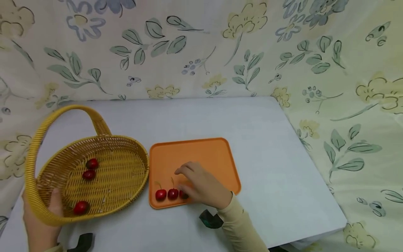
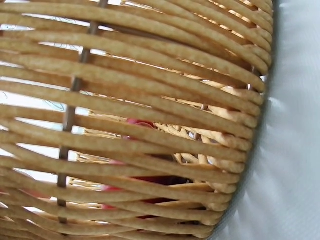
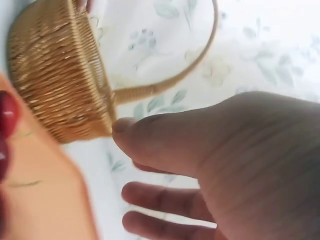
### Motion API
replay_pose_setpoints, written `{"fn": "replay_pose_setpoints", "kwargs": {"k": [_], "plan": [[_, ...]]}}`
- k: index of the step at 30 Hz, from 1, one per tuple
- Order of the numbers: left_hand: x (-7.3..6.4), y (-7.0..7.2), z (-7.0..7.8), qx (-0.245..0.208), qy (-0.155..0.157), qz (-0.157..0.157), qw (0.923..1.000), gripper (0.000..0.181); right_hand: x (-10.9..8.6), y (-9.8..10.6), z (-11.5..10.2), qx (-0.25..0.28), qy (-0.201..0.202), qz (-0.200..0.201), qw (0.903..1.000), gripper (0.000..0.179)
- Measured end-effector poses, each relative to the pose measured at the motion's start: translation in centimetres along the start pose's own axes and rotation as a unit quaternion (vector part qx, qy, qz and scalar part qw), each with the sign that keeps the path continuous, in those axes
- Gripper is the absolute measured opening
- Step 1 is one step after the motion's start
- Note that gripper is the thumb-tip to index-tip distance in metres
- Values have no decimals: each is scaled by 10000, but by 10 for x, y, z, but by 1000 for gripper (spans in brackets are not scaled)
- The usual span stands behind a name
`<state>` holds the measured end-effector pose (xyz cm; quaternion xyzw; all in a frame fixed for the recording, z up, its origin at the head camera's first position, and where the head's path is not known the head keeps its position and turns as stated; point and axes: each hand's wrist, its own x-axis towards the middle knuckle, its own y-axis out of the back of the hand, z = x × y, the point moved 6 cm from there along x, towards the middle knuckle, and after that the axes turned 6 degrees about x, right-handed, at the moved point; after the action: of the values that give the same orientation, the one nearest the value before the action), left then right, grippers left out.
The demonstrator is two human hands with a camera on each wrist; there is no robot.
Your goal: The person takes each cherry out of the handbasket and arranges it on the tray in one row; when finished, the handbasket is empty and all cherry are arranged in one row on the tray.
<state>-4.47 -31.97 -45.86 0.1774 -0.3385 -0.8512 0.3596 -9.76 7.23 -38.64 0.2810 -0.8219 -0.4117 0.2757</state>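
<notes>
My left hand (image 1: pixel 41 232) grips the near left rim of a yellow wicker basket (image 1: pixel 110 206), its thumb inside the wall. Three dark red cherries lie in the basket: one cherry (image 1: pixel 81 207) near the front and two farther back. Over the orange tray (image 1: pixel 201 150), my right hand (image 1: pixel 203 185) has its fingers extended and holds nothing. Below it, along the tray's near edge, is a row of cherries: a stemmed cherry (image 1: pixel 161 195), another stemmed cherry (image 1: pixel 172 194) and a cherry (image 1: pixel 183 194) partly covered by the hand. Wickerwork fills most of the left wrist view.
Basket and tray stand side by side on a white table (image 1: pixel 277 182); the basket's tall arched handle (image 1: pixel 34 147) rises on the left. A floral cloth (image 1: pixel 201 45) hangs behind the table and down its right side. Dark bands are at both wrists.
</notes>
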Motion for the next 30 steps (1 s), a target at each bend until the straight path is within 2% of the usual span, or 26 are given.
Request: {"fn": "replay_pose_setpoints", "kwargs": {"k": [3,6,10,12,14,18,21,25,30], "plan": [[0,0,-2,-143,-44,13,9999,62,28,7,-15,-419,326,-243,9983,32],[1,1,-1,-190,-185,37,9996,62,63,3,-34,-671,545,-932,9919,37],[4,1,5,-146,-488,7,9987,62,116,-24,-56,-224,649,-2166,9738,41],[4,0,9,-168,-657,-11,9977,62,146,-44,-61,75,618,-2586,9640,40],[3,-2,10,-182,-708,-21,9973,62,176,-65,-65,233,648,-2711,9601,36],[2,-5,9,-278,-776,39,9966,61,222,-105,-64,-31,610,-2682,9614,34],[1,-5,8,-316,-791,61,9963,60,240,-134,-57,-495,381,-2803,9579,39],[-1,-4,6,-235,-741,-1,9970,59,251,-165,-50,-1047,97,-3035,9470,41],[-1,2,1,-22,-620,54,9981,60,259,-181,-53,-1413,185,-3143,9386,42]]}}
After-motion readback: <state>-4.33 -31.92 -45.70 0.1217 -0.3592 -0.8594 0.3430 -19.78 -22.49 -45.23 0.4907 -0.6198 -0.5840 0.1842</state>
